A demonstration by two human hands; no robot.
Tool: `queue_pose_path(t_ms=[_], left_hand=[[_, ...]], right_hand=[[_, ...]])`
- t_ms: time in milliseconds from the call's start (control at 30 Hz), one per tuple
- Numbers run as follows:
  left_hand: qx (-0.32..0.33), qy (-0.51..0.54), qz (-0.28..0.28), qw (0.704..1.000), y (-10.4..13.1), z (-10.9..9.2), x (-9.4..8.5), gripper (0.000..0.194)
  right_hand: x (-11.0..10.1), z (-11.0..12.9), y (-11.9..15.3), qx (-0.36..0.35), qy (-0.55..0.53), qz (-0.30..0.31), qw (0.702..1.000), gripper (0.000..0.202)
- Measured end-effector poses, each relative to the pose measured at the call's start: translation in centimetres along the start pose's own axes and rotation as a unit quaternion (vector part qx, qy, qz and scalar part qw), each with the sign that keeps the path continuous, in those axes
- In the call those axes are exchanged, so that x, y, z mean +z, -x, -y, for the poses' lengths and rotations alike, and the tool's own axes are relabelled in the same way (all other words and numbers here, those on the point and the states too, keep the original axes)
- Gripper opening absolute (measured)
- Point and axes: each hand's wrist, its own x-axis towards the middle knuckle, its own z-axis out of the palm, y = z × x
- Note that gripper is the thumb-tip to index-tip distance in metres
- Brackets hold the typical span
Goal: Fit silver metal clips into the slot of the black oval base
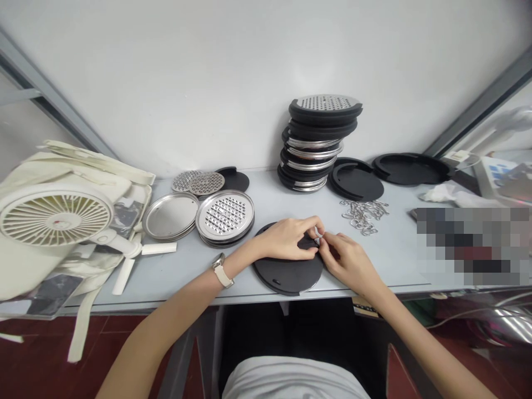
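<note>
A round black disc [286,275] lies flat near the table's front edge, with a small slot in its near part. My left hand [288,239] rests over it, thumb and fingers curled together at its right rim. Meeting it there, my right hand [344,260] is closed in a pinch. A tiny shiny metal piece [317,240] shows between the fingertips, mostly hidden by them. Just beyond the hands is a loose pile of small metal hooks [363,215].
Left of the disc are stacked round metal grater plates [226,215] and plain metal discs [171,216]. A tall stack of black-rimmed graters [318,145] stands behind. Black round holders [357,180] lie right of it. A white fan [58,216] and cream bag [25,177] occupy the left.
</note>
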Motion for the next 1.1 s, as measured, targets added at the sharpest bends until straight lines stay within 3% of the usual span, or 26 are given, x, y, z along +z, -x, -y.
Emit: queue_pose_path(t_ms=[500,900,1100], left_hand=[[0.001,0.006,0.012,1.0,0.03,-0.08,-0.06,0.034],[0.073,-0.01,-0.029,0.997,-0.03,0.54,0.29,0.028],[0.052,-0.005,-0.014,0.999,-0.09,0.22,0.15,0.027]], right_hand=[[-0.07,0.1,0.12,0.016,-0.012,-0.01,1.0,0.027],[-0.06,-0.03,0.03,0.006,-0.018,0.0,1.0,0.025],[-0.12,0.07,0.04,0.013,-0.025,0.003,1.0,0.024]])
